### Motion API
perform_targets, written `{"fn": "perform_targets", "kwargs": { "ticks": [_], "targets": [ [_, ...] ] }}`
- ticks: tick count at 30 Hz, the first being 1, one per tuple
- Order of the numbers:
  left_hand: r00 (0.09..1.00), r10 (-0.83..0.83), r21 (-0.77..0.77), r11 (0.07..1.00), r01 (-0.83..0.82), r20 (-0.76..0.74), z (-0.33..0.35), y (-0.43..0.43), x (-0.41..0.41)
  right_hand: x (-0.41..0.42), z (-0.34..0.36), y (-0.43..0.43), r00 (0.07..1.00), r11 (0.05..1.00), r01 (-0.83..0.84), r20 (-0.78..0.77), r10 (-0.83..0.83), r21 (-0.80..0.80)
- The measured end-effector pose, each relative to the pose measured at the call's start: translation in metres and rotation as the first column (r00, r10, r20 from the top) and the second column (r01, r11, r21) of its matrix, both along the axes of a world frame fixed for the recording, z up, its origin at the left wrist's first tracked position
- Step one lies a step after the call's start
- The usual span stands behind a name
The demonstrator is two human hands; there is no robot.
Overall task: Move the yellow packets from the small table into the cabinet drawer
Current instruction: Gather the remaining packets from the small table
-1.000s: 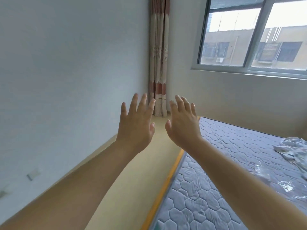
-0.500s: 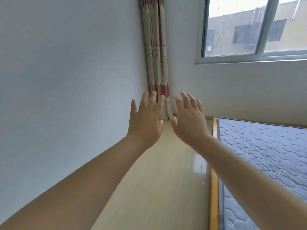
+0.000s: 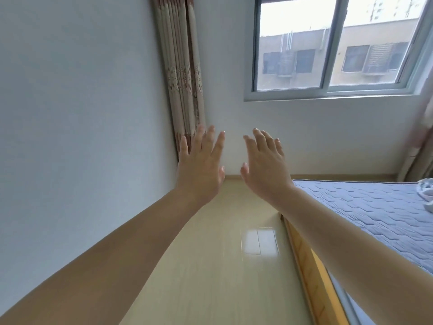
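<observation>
Both my arms are stretched out in front of me at chest height. My left hand [image 3: 201, 170] is raised with straight, spread fingers and holds nothing. My right hand [image 3: 264, 167] is beside it, a small gap apart, fingers also straight and empty. Both show their backs to the camera, in front of the room's corner. No yellow packets, small table or cabinet drawer are in view.
A bed with a blue quilted mattress [image 3: 375, 214] and a wooden frame edge [image 3: 307, 261] runs along the right. A strip of pale floor [image 3: 222, 266] lies between it and the left wall. A striped curtain [image 3: 185, 73] hangs in the corner beside a window [image 3: 332, 48].
The view has swung to the right and the hands have drifted slightly apart. More of the window and the far wall shows now. Both hands stay empty and raised.
</observation>
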State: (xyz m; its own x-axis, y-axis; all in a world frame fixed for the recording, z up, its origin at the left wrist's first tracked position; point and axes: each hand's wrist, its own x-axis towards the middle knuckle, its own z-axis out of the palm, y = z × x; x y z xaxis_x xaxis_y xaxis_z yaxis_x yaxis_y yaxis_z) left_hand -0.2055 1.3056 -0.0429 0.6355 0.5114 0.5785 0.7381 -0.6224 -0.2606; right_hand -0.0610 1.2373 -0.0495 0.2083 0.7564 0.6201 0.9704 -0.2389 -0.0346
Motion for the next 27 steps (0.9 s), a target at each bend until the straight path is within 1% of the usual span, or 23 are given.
{"fn": "perform_targets", "kwargs": {
  "ticks": [4, 6, 8, 10, 11, 12, 15, 17, 20, 22, 25, 27],
  "targets": [
    [0.998, -0.068, -0.044, 0.997, 0.068, 0.001, -0.007, 0.08, 0.04, 0.028, -0.004, 0.062, 0.997, 0.997, 0.075, 0.036, -0.074, -0.028],
    [0.996, -0.089, -0.116, 0.989, 0.091, 0.023, -0.014, 0.116, 0.067, 0.054, -0.009, 0.091, 0.992, 0.992, 0.118, 0.057, -0.115, -0.044],
    [0.992, -0.12, -0.116, 0.985, 0.125, 0.046, -0.026, 0.153, 0.101, 0.089, -0.013, 0.124, 0.983, 0.987, 0.159, 0.096, -0.157, -0.014],
    [0.99, -0.142, -0.129, 0.981, 0.144, 0.019, -0.024, 0.177, 0.122, 0.11, -0.014, 0.145, 0.982, 0.984, 0.173, 0.076, -0.17, -0.032],
    [0.987, -0.158, -0.128, 0.979, 0.161, 0.034, -0.026, 0.228, 0.169, 0.156, -0.015, 0.193, 0.977, 0.979, 0.201, 0.08, -0.199, -0.019],
    [0.989, -0.138, -0.139, 0.98, 0.143, 0.042, -0.024, 0.263, 0.203, 0.189, -0.013, 0.228, 0.972, 0.974, 0.224, 0.063, -0.224, 0.013],
    [0.982, -0.188, -0.119, 0.974, 0.191, 0.031, -0.012, 0.293, 0.231, 0.218, -0.008, 0.258, 0.967, 0.969, 0.245, 0.067, -0.246, 0.026],
    [0.97, -0.233, -0.114, 0.964, 0.239, 0.064, -0.007, 0.342, 0.276, 0.26, -0.002, 0.306, 0.962, 0.964, 0.263, 0.072, -0.265, 0.032],
    [0.964, -0.255, -0.113, 0.958, 0.262, 0.075, 0.0, 0.414, 0.334, 0.314, 0.003, 0.377, 0.956, 0.958, 0.285, 0.065, -0.285, 0.008],
    [0.959, -0.27, -0.127, 0.952, 0.28, 0.091, -0.005, 0.457, 0.368, 0.348, 0.0, 0.421, 0.953, 0.957, 0.29, 0.084, -0.291, 0.02],
    [0.958, -0.276, -0.157, 0.946, 0.284, 0.07, -0.021, 0.528, 0.419, 0.395, -0.011, 0.488, 0.951, 0.956, 0.292, 0.098, -0.292, 0.009],
    [0.949, -0.31, -0.157, 0.936, 0.316, 0.062, -0.027, 0.578, 0.456, 0.43, -0.016, 0.534, 0.948, 0.953, 0.303, 0.098, -0.303, 0.02]
  ]
}}
